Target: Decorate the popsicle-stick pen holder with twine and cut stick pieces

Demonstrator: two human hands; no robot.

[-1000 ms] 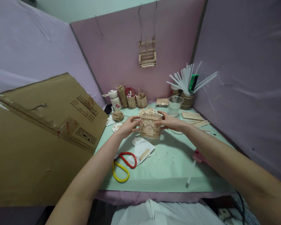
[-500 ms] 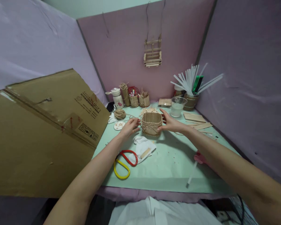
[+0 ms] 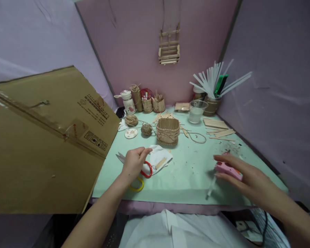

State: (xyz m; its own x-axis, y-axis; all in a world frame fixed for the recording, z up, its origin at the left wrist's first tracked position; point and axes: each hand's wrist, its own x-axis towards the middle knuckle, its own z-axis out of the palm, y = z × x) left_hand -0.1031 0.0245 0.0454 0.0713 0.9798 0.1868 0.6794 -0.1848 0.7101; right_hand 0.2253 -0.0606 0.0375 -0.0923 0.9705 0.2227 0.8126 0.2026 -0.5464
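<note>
A small woven-looking basket (image 3: 167, 131), tan with a braided rim, stands upright on the green tabletop with neither hand on it. My left hand (image 3: 134, 163) is curled closed above the scissors (image 3: 146, 169), which have one red and one yellow handle; nothing shows in its fingers. A white cloth (image 3: 157, 153) with a short wooden piece (image 3: 160, 163) on it lies just right of that hand. At the right, my right hand (image 3: 244, 174) has thumb and fingers around a pink glue gun (image 3: 227, 169), with a clear glue stick (image 3: 210, 188) jutting from it toward the table's front edge.
Twine balls (image 3: 146, 130) and a round white coaster (image 3: 131, 133) lie left of the basket. Wooden strips (image 3: 215, 124), a clear cup (image 3: 196, 112) and a pot of white sticks (image 3: 212, 103) stand right. A large cardboard sheet (image 3: 49, 148) leans at left.
Both hands have let go of the basket. My left hand drew back toward the scissors and closed; my right hand moved right and down onto the glue gun. The view tilted slightly down.
</note>
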